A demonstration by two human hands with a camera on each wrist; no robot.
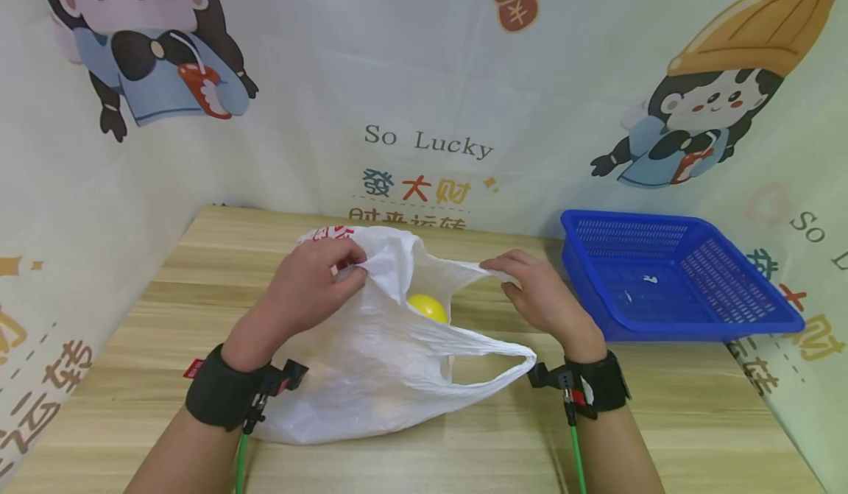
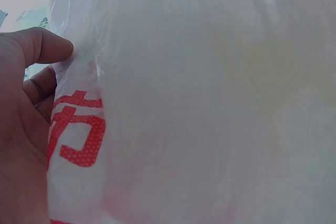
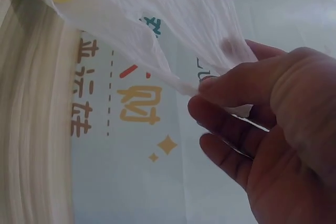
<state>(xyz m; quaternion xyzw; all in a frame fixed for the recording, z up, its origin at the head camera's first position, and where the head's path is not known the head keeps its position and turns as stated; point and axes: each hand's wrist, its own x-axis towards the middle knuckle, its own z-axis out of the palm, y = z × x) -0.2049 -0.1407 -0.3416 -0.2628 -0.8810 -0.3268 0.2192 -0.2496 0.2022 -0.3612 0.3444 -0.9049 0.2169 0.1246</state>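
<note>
From the head view, we see one white plastic bag (image 1: 371, 376) lying left of centre on the tabletop (image 1: 490, 450), its top reaching toward the back edge. Our left hand (image 1: 305, 288) pinches the rim of its mouth; our right hand (image 1: 539, 288) grips one handle (image 1: 473, 272), drawn toward the right edge. We count two handles: the second, a front loop (image 1: 526, 360), is free. One yellow round thing (image 1: 427, 308) shows inside the mouth. One blue basket (image 1: 695, 330) stands at the back right corner, apart from the bag.

From the left wrist view, we find the left thumb on the film with fingers behind it, beside red print (image 2: 97, 135). A yellowish patch shows faintly through; we cannot tell how many things lie inside.

From the right wrist view, we see the right thumb and fingers closed on the gathered handle strip, the yellow round thing beyond.

We judge the bag light, limp and rather slippery, likely to tear if pulled hard; the gathered handles look the safest hold. The yellow thing looks smooth and may roll, so we would cup it around its sides.
</note>
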